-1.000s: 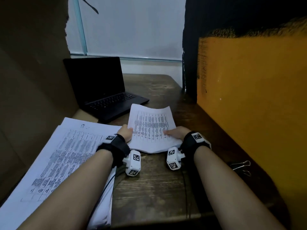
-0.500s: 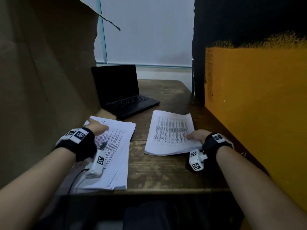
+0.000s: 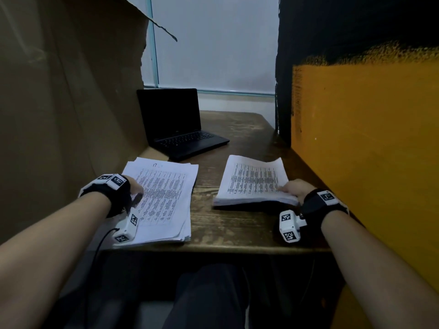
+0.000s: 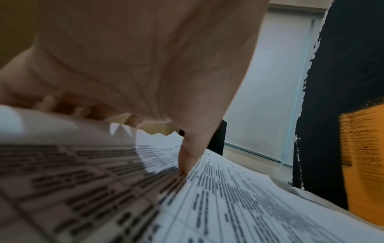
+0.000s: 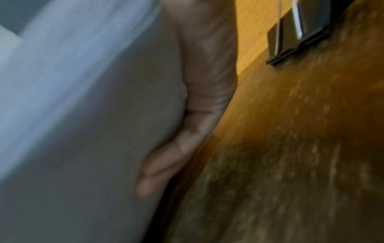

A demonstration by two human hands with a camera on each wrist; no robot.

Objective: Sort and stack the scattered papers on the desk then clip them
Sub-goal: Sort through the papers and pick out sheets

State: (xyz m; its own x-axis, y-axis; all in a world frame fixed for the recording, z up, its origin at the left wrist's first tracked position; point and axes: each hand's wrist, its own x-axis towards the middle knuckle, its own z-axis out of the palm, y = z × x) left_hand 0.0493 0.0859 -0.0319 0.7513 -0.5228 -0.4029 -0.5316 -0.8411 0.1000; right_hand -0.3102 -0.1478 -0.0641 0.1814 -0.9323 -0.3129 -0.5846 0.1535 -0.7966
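Two stacks of printed papers lie on the wooden desk (image 3: 228, 224). My left hand (image 3: 135, 187) grips the left edge of the larger left stack (image 3: 166, 203): the thumb (image 4: 187, 157) presses on the top sheet and the fingers (image 4: 68, 105) curl under the edge. My right hand (image 3: 294, 190) holds the near right corner of the smaller right stack (image 3: 251, 184), thumb on top and fingers (image 5: 160, 164) beneath, with that side lifted a little off the desk. A black binder clip (image 5: 299, 37) lies on the desk beyond the right hand, by the orange wall.
An open black laptop (image 3: 175, 129) sits at the back left of the desk. A cardboard wall (image 3: 71, 115) closes the left side and an orange wall (image 3: 368, 150) the right. Bare wood shows between the stacks and along the front edge.
My left hand left the smaller stack and moved to the larger left stack, gripping its edge. The right hand stayed on the smaller stack, whose right side is now raised.
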